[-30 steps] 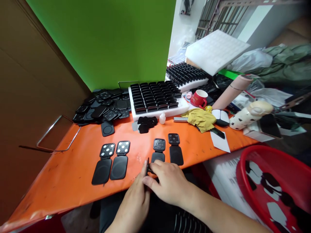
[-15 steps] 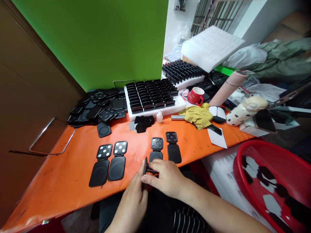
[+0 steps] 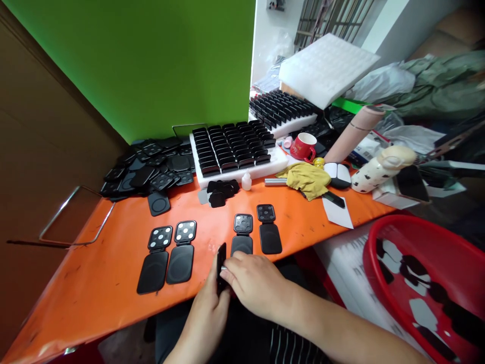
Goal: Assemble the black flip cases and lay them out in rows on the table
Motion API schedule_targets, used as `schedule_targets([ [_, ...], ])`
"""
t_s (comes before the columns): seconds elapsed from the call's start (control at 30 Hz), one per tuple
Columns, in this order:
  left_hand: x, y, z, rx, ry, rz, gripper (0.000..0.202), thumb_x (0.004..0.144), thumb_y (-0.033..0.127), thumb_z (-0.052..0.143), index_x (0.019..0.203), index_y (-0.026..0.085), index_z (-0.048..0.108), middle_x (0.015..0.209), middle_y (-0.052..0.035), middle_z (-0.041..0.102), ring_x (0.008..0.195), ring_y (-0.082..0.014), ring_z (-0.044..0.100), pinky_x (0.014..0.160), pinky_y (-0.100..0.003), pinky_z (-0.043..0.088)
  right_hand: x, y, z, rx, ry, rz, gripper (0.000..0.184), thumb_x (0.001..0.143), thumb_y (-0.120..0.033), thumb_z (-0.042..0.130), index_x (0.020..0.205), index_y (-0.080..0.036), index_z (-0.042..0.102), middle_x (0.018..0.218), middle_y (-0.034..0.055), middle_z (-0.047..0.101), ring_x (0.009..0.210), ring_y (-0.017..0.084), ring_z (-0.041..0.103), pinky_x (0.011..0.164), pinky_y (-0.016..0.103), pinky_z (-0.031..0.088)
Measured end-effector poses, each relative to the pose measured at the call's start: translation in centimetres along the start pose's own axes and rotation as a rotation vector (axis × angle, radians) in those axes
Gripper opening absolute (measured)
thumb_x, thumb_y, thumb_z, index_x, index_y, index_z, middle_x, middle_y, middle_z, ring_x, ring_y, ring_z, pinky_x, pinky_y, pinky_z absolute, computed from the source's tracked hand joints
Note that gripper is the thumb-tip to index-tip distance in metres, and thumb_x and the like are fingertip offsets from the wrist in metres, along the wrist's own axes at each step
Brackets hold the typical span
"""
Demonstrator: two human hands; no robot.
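Observation:
At the near edge of the orange table [image 3: 113, 283] my left hand [image 3: 210, 316] holds a small black hinged case [image 3: 221, 262] upright. My right hand [image 3: 254, 283] is closed beside it, fingertips pinched on the same case. Just beyond lie two opened black cases [image 3: 255, 233] flat on the table. Two more opened cases [image 3: 168, 255], with white dots in their lids, lie to the left.
A heap of black cases [image 3: 151, 169] sits at the back left, a white foam tray of black parts [image 3: 235, 149] behind centre. A yellow cloth [image 3: 305, 177], red mug [image 3: 303, 146] and white bottle [image 3: 246, 181] stand right. A red basin [image 3: 424, 283] is low right.
The black case between my hands has turned so more of its flat face shows. Both hands stay at the table edge; the camera has shifted slightly.

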State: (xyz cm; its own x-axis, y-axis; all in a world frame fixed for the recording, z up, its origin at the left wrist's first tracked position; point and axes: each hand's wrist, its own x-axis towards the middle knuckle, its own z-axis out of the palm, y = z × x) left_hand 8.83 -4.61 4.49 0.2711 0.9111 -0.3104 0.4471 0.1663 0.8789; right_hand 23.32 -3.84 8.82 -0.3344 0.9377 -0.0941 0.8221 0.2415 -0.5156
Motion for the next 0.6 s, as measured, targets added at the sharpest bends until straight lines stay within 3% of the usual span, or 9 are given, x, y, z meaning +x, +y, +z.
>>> schedule_targets([
  [0.2,-0.1,0.2,-0.3,0.184,-0.048,0.057,0.056,0.089,0.026,0.033,0.141,0.021,0.011,0.143,-0.0099,0.029,0.130,-0.0212,0.028,0.105,-0.043,0.027,-0.2,-0.4,0.0,-0.035,0.010,-0.010,0.034,0.091,-0.038,0.033,0.083,-0.018,0.059,0.078,0.0033,0.061,0.068,0.017,0.057,0.059,0.028,0.037],
  [0.37,-0.4,0.3,0.0,0.108,-0.090,0.075,0.053,0.088,0.026,0.036,0.139,0.018,0.021,0.139,-0.0117,0.036,0.129,-0.0236,0.031,0.104,-0.042,0.030,-0.4,-0.1,0.7,0.140,0.021,0.061,0.025,0.085,-0.035,0.046,0.071,-0.019,0.060,0.073,-0.0002,0.060,0.066,0.013,0.054,0.057,0.024,0.034],
  [0.47,-0.6,0.2,0.3,-0.033,-0.128,0.005,0.055,0.085,0.020,0.040,0.137,0.018,0.025,0.133,-0.0106,0.045,0.124,-0.0242,0.039,0.101,-0.041,0.035,-0.1,0.4,1.5,0.431,0.003,0.086,0.022,0.085,-0.032,0.047,0.071,-0.018,0.057,0.071,-0.0013,0.058,0.064,0.011,0.054,0.056,0.022,0.036],
  [0.53,-0.8,0.1,0.4,-0.119,-0.135,-0.070,0.061,0.080,0.013,0.042,0.138,0.018,0.022,0.131,-0.0090,0.048,0.120,-0.0234,0.044,0.099,-0.040,0.037,0.1,0.9,1.8,0.699,-0.047,0.139,0.027,0.090,-0.036,0.037,0.080,-0.018,0.055,0.068,-0.0023,0.056,0.057,0.009,0.053,0.053,0.020,0.037],
  [0.6,-0.9,-0.1,0.3,-0.127,-0.143,-0.090,0.066,0.079,0.012,0.042,0.140,0.018,0.016,0.131,-0.0083,0.048,0.117,-0.0224,0.048,0.097,-0.038,0.039,0.2,1.3,1.8,0.813,-0.068,0.202,0.033,0.093,-0.038,0.027,0.085,-0.018,0.053,0.065,-0.0025,0.054,0.052,0.009,0.052,0.051,0.020,0.039],
])
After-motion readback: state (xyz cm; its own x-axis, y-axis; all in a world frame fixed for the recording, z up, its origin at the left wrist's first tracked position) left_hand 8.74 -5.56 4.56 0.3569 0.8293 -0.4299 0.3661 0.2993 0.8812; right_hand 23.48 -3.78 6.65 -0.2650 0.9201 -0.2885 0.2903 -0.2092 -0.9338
